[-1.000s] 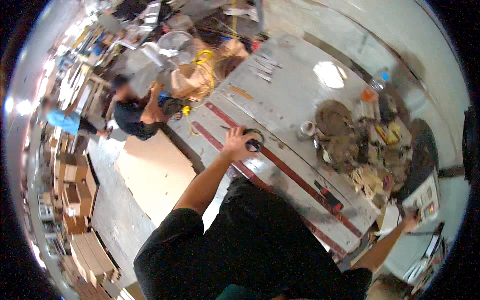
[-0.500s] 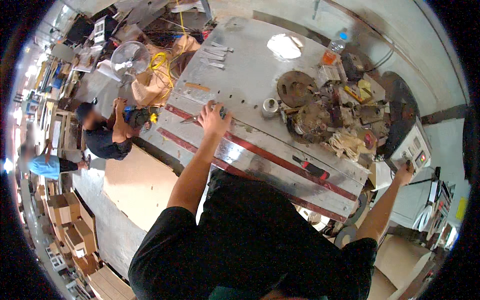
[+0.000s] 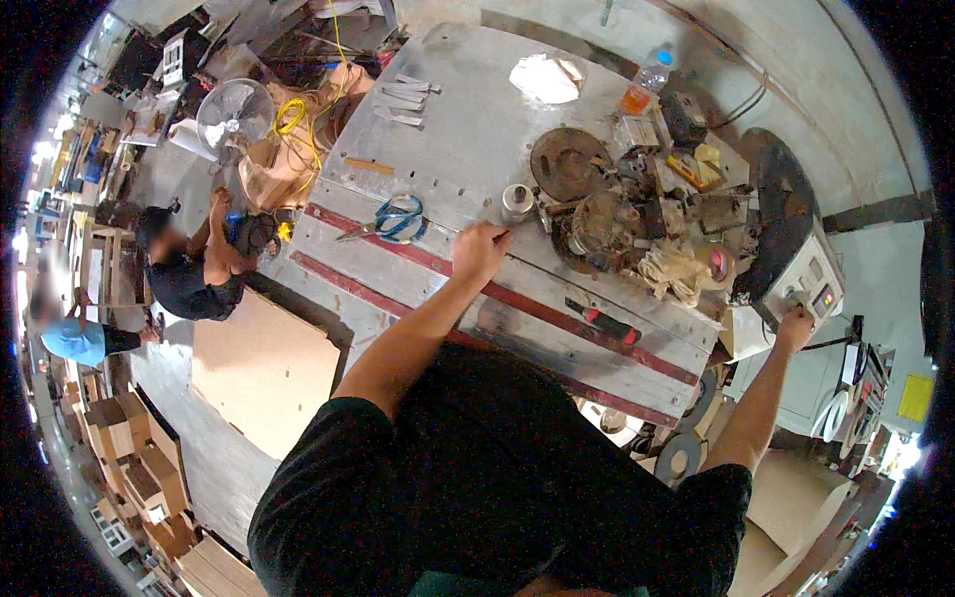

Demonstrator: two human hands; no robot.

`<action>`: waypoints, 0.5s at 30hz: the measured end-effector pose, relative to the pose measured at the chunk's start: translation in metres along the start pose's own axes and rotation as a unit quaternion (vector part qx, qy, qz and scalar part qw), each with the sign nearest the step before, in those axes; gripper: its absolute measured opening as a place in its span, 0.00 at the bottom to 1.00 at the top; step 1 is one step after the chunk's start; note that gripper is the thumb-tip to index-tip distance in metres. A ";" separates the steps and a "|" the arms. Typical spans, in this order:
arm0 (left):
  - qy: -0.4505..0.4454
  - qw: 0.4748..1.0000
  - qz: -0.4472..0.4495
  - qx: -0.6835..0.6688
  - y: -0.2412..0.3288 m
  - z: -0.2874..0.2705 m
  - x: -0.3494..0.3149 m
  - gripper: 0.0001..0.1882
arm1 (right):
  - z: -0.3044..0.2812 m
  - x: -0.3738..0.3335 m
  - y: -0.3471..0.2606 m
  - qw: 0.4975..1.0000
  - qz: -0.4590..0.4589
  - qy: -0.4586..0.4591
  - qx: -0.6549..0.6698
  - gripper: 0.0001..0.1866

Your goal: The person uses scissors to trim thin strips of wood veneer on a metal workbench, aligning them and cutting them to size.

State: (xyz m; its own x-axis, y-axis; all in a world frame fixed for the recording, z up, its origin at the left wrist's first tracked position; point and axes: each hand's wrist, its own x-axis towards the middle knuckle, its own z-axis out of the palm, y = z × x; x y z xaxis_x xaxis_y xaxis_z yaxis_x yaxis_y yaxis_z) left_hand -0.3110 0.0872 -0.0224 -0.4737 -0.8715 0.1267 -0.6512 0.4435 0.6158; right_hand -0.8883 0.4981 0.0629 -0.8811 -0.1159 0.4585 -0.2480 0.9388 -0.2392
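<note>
While our left hand [image 3: 480,251] rests on the workbench [image 3: 468,129] mid-surface, fingers curled, just short of the tape roll [image 3: 517,202], we can't tell if it pinches anything. Our right hand [image 3: 796,325] is off the bench's right edge, fingertips pressed to the control box [image 3: 808,279] panel, holding nothing. Scissors [image 3: 393,221] lie untouched toward the left edge, red-handled tool [image 3: 604,322] near the front edge. We judge it early: nothing picked up yet, machine setting underway.

A workshop: cluttered metal workbench [image 3: 468,129], scissors [image 3: 393,219], stacked cardboard boxes [image 3: 129,468], fan [image 3: 235,114].
</note>
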 end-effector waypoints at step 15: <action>-0.019 1.000 -0.006 0.010 0.005 0.009 0.001 0.09 | -0.001 0.044 0.050 0.966 -0.170 -0.102 -0.164 0.22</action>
State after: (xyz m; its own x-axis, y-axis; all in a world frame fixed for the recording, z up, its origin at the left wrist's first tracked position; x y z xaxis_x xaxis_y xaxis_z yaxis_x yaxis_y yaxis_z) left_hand -0.3205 0.0905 -0.0260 -0.4880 -0.8682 0.0903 -0.6685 0.4382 0.6009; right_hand -0.9397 0.5406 0.0720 -0.8409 -0.4655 0.2760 -0.4256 0.8838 0.1941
